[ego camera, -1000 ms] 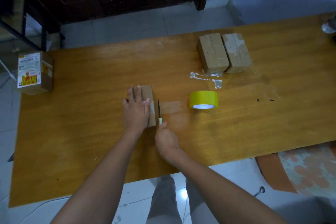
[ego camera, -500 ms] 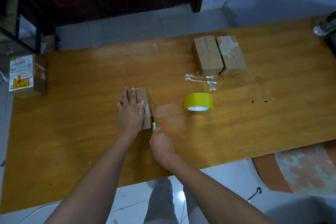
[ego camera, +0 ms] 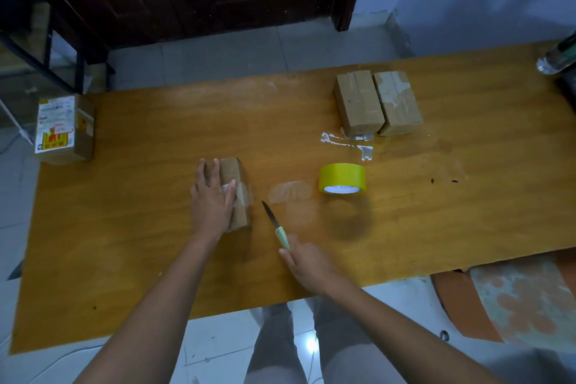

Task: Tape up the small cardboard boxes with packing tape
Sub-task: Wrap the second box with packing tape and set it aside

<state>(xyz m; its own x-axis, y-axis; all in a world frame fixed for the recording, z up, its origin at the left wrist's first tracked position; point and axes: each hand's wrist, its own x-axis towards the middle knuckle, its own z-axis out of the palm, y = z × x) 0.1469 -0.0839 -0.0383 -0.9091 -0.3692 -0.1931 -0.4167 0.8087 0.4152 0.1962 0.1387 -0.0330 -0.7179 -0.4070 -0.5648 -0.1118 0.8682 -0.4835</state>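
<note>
Head view: left hand pressing flat on small box at surface centre, fingers straight, smoothing tape. Right hand with grip curled round knife, now drawn back toward 5 o'clock of box, blade clear of cardboard after sitting against box edge a second ago. Strip apparently cut; loose end toward tape roll at 3 o'clock. Two boxes at 1 o'clock.

Yellow tape roll at three o'clock of the brown box; orange-brown table; knife with a pale green handle, dark blade.
</note>
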